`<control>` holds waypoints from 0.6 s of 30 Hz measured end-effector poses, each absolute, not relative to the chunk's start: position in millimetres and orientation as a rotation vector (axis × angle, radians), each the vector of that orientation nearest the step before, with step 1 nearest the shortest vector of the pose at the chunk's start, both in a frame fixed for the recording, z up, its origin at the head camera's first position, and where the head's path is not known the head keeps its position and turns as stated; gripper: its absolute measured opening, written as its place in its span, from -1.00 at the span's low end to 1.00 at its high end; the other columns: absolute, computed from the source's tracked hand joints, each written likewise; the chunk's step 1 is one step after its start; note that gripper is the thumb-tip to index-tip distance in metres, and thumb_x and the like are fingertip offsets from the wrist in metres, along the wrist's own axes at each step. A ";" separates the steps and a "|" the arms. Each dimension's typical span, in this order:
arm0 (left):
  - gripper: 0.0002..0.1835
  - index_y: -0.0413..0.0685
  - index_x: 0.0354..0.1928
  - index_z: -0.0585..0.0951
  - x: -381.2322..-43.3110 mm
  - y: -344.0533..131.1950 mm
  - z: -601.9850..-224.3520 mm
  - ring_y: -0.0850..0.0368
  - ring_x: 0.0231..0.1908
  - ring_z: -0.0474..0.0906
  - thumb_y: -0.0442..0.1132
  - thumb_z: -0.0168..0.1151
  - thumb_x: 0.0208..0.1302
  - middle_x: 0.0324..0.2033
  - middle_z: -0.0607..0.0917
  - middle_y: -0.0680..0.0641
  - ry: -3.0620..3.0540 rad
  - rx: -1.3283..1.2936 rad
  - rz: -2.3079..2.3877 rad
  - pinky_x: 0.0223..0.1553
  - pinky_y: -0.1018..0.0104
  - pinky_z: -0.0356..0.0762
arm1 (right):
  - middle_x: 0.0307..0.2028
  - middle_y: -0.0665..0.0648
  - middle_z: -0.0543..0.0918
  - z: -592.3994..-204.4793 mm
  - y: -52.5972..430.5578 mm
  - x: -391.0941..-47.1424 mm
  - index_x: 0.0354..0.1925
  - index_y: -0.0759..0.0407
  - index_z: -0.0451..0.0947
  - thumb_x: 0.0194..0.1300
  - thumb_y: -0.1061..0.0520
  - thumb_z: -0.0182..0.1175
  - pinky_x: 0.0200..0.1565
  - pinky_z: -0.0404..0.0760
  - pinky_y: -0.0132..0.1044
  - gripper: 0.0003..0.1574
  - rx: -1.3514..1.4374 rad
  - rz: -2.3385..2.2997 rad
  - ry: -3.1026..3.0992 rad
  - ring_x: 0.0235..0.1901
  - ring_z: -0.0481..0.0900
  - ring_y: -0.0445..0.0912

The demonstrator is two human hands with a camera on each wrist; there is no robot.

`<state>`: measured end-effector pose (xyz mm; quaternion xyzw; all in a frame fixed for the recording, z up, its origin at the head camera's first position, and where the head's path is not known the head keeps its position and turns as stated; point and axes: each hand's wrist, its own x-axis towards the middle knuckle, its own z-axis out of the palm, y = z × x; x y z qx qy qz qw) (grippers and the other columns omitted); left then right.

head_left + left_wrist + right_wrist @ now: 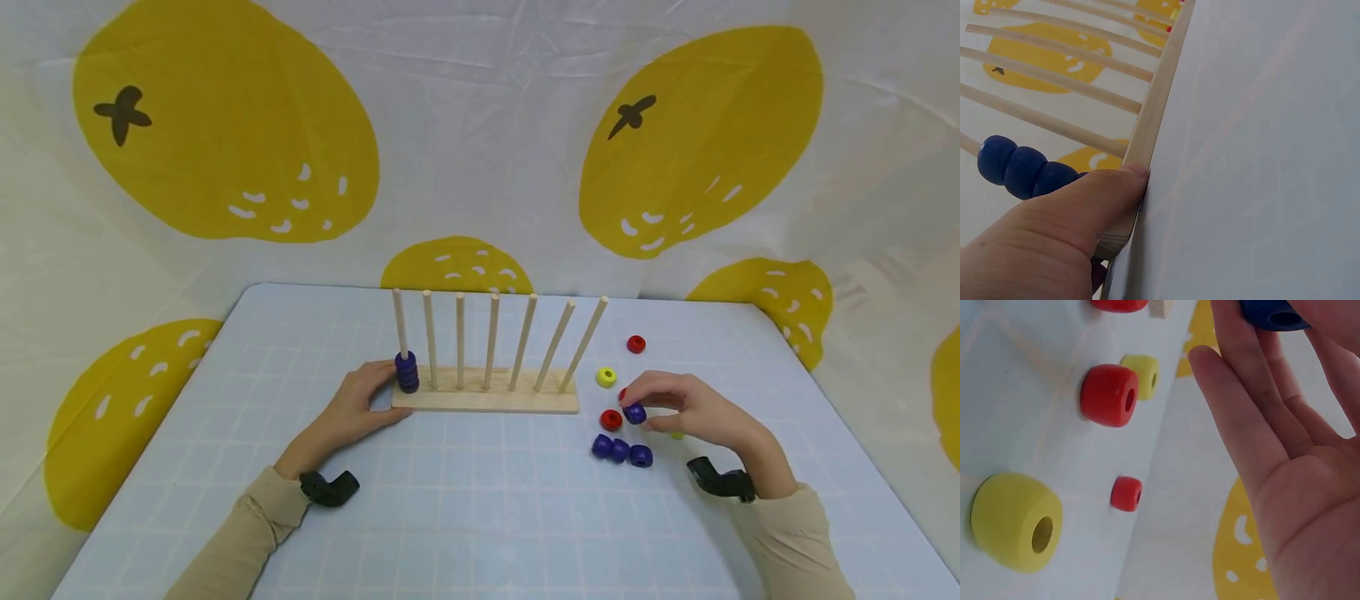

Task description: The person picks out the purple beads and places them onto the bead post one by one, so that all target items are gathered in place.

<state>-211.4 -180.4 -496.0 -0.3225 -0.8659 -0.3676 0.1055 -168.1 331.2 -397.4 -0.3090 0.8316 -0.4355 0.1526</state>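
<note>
A wooden peg stand with several upright pegs sits on the table. Dark blue beads are stacked on its leftmost peg. My left hand grips the left end of the base, its thumb along the front edge in the left wrist view; the other fingers are mostly hidden there. To the right of the stand, my right hand pinches a blue bead between thumb and fingers. In the right wrist view that bead is cut off by the top edge, with its hole partly showing.
Three blue beads lie in front of the right hand. Around it are red beads and yellow beads, one yellow partly hidden by the hand. Farther back lies another red bead. A fruit-patterned cloth hangs behind the table.
</note>
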 end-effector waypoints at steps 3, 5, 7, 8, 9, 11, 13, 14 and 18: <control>-0.28 -0.23 0.27 0.51 -211.5 -180.4 -495.7 -0.19 0.24 0.41 -0.16 0.53 0.06 0.21 0.56 -0.22 -2.546 -0.958 -1.091 0.23 -0.23 0.29 | -0.01 0.20 0.61 -395.6 330.0 -166.8 0.05 0.27 0.60 0.24 0.41 0.30 0.10 0.53 -0.42 -0.60 -0.924 -1.304 2.408 0.01 0.57 -0.14; -0.28 -0.23 0.27 0.51 -211.9 -180.7 -496.1 -0.18 0.24 0.41 -0.16 0.53 0.06 0.21 0.56 -0.22 -2.545 -0.959 -1.093 0.24 -0.21 0.29 | -0.01 0.19 0.61 -394.2 328.8 -166.0 0.07 0.24 0.60 0.24 0.42 0.29 0.10 0.54 -0.40 -0.58 -0.951 -1.335 2.417 0.01 0.57 -0.12; -0.28 -0.23 0.27 0.51 -212.2 -180.9 -496.6 -0.18 0.24 0.41 -0.16 0.53 0.06 0.21 0.56 -0.21 -2.545 -0.961 -1.094 0.24 -0.20 0.30 | 0.00 0.17 0.61 -392.4 327.2 -165.2 0.08 0.19 0.60 0.24 0.42 0.29 0.09 0.55 -0.39 -0.57 -0.966 -1.358 2.425 0.02 0.57 -0.11; -0.28 -0.23 0.27 0.51 -212.2 -181.0 -496.8 -0.18 0.24 0.42 -0.16 0.53 0.06 0.21 0.56 -0.21 -2.545 -0.961 -1.091 0.24 -0.20 0.30 | 0.00 0.17 0.60 -391.4 326.3 -164.8 0.08 0.19 0.60 0.24 0.42 0.29 0.09 0.56 -0.38 -0.56 -0.973 -1.369 2.429 0.02 0.57 -0.11; -0.28 -0.23 0.27 0.51 -212.3 -181.1 -496.9 -0.18 0.24 0.42 -0.16 0.53 0.06 0.21 0.56 -0.21 -2.546 -0.960 -1.092 0.24 -0.20 0.29 | 0.01 0.16 0.60 -390.2 325.4 -164.2 0.08 0.19 0.59 0.24 0.42 0.29 0.08 0.56 -0.37 -0.55 -0.979 -1.380 2.434 0.03 0.57 -0.11; -0.28 -0.23 0.27 0.51 -212.4 -181.0 -497.0 -0.17 0.24 0.41 -0.15 0.52 0.07 0.21 0.56 -0.21 -2.550 -0.958 -1.084 0.24 -0.21 0.29 | 0.00 0.16 0.60 -387.8 323.2 -162.9 0.09 0.19 0.59 0.22 0.45 0.29 0.07 0.58 -0.36 -0.53 -0.999 -1.407 2.445 0.02 0.58 -0.10; -0.28 -0.23 0.27 0.51 -212.6 -181.0 -496.9 -0.18 0.24 0.41 -0.15 0.52 0.07 0.21 0.56 -0.21 -2.550 -0.958 -1.088 0.24 -0.21 0.29 | 0.00 0.18 0.59 -385.2 321.2 -161.3 0.09 0.21 0.58 0.20 0.49 0.28 0.06 0.58 -0.35 -0.50 -1.028 -1.431 2.460 0.02 0.58 -0.10; -0.28 -0.23 0.27 0.51 -212.5 -181.0 -496.6 -0.18 0.24 0.41 -0.15 0.52 0.07 0.21 0.56 -0.21 -2.552 -0.958 -1.091 0.24 -0.21 0.29 | 0.00 0.19 0.59 -383.9 320.2 -160.5 0.10 0.24 0.58 0.20 0.51 0.27 0.05 0.59 -0.36 -0.49 -1.044 -1.441 2.468 0.01 0.59 -0.09; -0.28 -0.22 0.28 0.50 -212.2 -180.9 -496.2 -0.17 0.25 0.41 -0.15 0.52 0.07 0.22 0.56 -0.21 -2.556 -0.958 -1.097 0.25 -0.21 0.28 | 0.01 0.22 0.59 -379.4 316.1 -157.0 0.11 0.26 0.57 0.20 0.52 0.26 0.06 0.57 -0.38 -0.48 -1.016 -1.480 2.510 0.03 0.59 -0.10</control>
